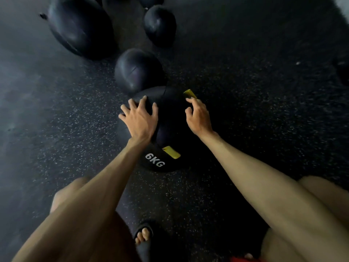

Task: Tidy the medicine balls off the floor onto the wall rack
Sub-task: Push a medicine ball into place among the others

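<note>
A black medicine ball [170, 118] marked "6KG", with yellow patches, lies on the dark speckled floor in front of me. My left hand [140, 117] rests on its left upper side with the fingers spread. My right hand [198, 117] is at the ball's right side, fingers bent over the edge near a yellow patch. Both arms reach down from above. No wall rack is in view.
Several more black medicine balls lie beyond: one just behind [138, 69], a large one at the far left [79, 25], a smaller one [160, 25] further back. Another dark object sits at the right edge [342, 70]. My sandalled foot [144, 236] stands near the bottom.
</note>
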Available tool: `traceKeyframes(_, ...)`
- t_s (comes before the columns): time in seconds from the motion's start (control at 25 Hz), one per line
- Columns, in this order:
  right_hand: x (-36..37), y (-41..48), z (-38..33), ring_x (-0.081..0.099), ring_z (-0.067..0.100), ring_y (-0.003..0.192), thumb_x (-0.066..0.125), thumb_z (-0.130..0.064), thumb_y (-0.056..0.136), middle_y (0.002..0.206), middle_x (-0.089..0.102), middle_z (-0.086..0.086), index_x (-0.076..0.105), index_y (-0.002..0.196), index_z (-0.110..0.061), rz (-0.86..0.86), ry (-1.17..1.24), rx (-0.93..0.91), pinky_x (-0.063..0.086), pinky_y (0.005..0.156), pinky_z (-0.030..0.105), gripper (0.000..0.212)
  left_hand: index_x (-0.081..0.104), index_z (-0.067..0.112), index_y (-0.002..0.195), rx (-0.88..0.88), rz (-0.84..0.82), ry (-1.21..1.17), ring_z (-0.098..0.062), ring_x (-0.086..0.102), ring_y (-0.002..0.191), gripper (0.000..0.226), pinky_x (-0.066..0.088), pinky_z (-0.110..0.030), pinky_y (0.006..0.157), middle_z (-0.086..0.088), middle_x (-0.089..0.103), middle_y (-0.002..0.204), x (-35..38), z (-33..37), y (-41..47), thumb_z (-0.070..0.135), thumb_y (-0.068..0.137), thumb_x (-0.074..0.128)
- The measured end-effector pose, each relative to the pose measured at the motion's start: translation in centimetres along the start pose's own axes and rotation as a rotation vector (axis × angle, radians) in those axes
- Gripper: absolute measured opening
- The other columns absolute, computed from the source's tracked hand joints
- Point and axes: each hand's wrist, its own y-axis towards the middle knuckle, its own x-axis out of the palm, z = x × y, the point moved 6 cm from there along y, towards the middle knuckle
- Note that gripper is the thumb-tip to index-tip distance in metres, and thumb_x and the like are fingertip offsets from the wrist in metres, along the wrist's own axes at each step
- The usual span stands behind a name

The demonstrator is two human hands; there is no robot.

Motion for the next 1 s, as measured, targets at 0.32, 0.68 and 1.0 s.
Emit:
traceKeyframes(0.32, -2.7, -0.2, 3.6, 0.033, 0.020, 0.146, 0.041, -0.052, 0.101, 0.155, 0.043, 0.004, 0.049, 0.145, -0.028, 0.034, 0.085, 0.118, 0.029, 0.119, 0.045, 0.051, 0.074, 0.018, 0.114, 0.507, 0.003, -0.294, -0.030, 0.057, 0.100, 0.034, 0.048, -0.040, 0.086, -0.007, 0.068, 0.107, 0.3, 9.4, -1.1, 0.014, 0.087, 0.053)
traceKeyframes(0.68, -4.7, -3.4, 8.2, 0.040, 0.014, 0.141, 0.037, -0.028, 0.105, 0.152, 0.046, 0.001, 0.051, 0.145, -0.020, 0.161, 0.253, 0.185, 0.030, 0.119, 0.032, 0.042, 0.041, 0.029, 0.148, -0.119, -0.444, -0.329, -0.041, 0.036, 0.137, 0.072, 0.025, -0.061, 0.112, -0.014, 0.041, 0.149, 5.0, 4.8, 1.9, 0.072, 0.089, 0.041)
traceKeyframes(1.0, -9.9, -9.4, 8.2, 0.041, 0.024, 0.139, 0.039, -0.045, 0.103, 0.147, 0.050, 0.010, 0.054, 0.141, -0.014, 0.448, -0.033, 0.313, 0.032, 0.115, 0.038, 0.051, 0.062, 0.029, 0.131, 0.287, -0.240, -0.146, -0.039, 0.042, 0.126, 0.045, 0.030, -0.054, 0.103, -0.011, 0.055, 0.135, 4.1, 15.7, -4.2, 0.049, 0.093, 0.047)
